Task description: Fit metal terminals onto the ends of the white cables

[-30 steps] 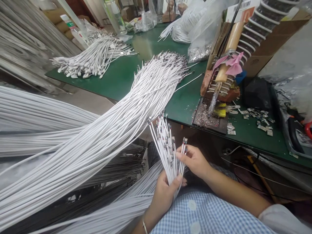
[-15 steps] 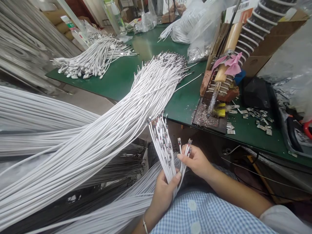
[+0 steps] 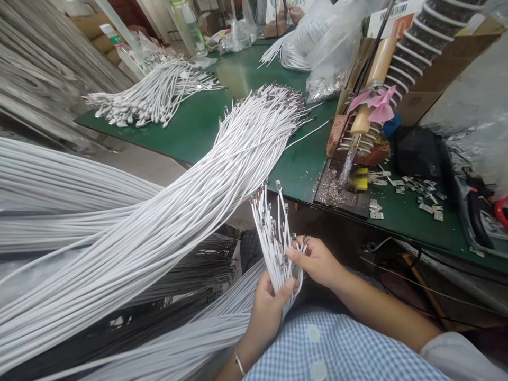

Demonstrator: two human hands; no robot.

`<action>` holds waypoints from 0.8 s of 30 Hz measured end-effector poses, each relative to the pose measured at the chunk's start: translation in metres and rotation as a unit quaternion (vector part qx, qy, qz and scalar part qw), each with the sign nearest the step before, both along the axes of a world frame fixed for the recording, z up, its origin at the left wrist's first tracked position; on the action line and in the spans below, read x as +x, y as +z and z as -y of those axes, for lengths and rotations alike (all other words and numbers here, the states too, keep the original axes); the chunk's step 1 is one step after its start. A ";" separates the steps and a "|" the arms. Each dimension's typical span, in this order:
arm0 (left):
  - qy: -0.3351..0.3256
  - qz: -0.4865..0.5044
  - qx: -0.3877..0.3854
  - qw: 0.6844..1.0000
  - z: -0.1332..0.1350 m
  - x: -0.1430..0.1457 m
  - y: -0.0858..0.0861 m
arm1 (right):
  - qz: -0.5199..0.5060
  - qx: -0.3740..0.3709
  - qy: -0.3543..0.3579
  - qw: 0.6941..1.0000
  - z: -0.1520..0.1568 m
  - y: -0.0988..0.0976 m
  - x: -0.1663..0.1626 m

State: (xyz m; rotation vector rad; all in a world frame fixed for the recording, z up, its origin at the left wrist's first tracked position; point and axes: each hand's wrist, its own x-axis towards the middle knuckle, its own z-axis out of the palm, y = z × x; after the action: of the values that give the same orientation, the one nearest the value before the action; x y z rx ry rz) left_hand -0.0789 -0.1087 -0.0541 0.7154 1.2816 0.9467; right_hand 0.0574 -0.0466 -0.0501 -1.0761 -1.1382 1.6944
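Observation:
My left hand (image 3: 273,301) is closed around a bundle of white cables (image 3: 265,248), thumb across the front. Small metal connectors tip the cables, which point up and fan out in front of my lap. My right hand (image 3: 317,259) pinches a few cables at the bundle's right side, near their connector ends. Just beyond, a thick sheaf of long white cables (image 3: 206,169) runs from the lower left up onto the green table (image 3: 234,69), its dark tips lying on the tabletop.
A soldering iron (image 3: 361,116) stands at right, its tip over a dark speckled plate (image 3: 337,190), beside loose metal connectors (image 3: 424,193). A second cable pile (image 3: 146,92) lies at the table's far left. Bagged cables (image 3: 313,37) and another person's hand (image 3: 296,15) are at the back.
The bundle in my left hand has shifted slightly right. The cables between my hands have drawn together, and one cable now stands higher above the rest.

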 end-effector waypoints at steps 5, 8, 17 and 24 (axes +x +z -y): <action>0.032 0.045 -0.006 0.998 -0.002 0.004 0.002 | -0.019 -0.004 0.028 0.999 0.003 0.002 0.002; 0.021 0.038 0.008 0.999 -0.003 0.004 0.005 | -0.022 -0.008 0.036 0.999 0.005 0.002 0.002; -0.017 0.011 0.014 1.000 -0.002 0.001 0.003 | 0.014 0.008 -0.084 0.996 -0.009 0.006 0.004; 0.016 0.041 -0.021 0.999 -0.003 0.003 0.006 | 0.037 0.012 -0.080 0.996 -0.010 0.004 0.007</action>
State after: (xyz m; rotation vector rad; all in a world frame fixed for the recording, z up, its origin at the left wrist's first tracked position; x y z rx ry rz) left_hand -0.0762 -0.1053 -0.0486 0.6189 1.2412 0.9619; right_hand 0.0648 -0.0365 -0.0457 -1.1902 -1.0858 1.5237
